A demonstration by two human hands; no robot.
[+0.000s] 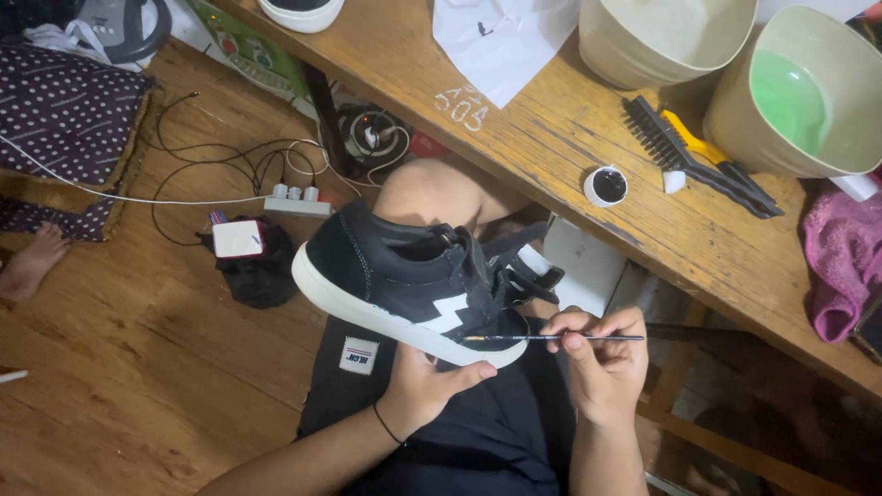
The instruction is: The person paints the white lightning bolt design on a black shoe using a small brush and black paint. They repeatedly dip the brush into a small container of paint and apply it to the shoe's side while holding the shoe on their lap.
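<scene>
My left hand [432, 386] grips a black sneaker [404, 276] with a white sole and a white zigzag mark from underneath, holding it over my lap. My right hand [602, 363] pinches a thin paintbrush [551, 338] held level. The brush tip touches the shoe's side just right of the zigzag, above the sole. A small round pot of black paint [606, 186] sits on the wooden table [551, 138] beyond the shoe.
On the table stand two pale buckets [808, 92], one with green liquid, a black scrub brush [680, 152], a yellow-handled brush [703, 147], white paper [501, 37] and a pink cloth [841, 262]. Cables, a power strip [296, 200] and a dotted cushion [69, 115] lie on the wooden floor.
</scene>
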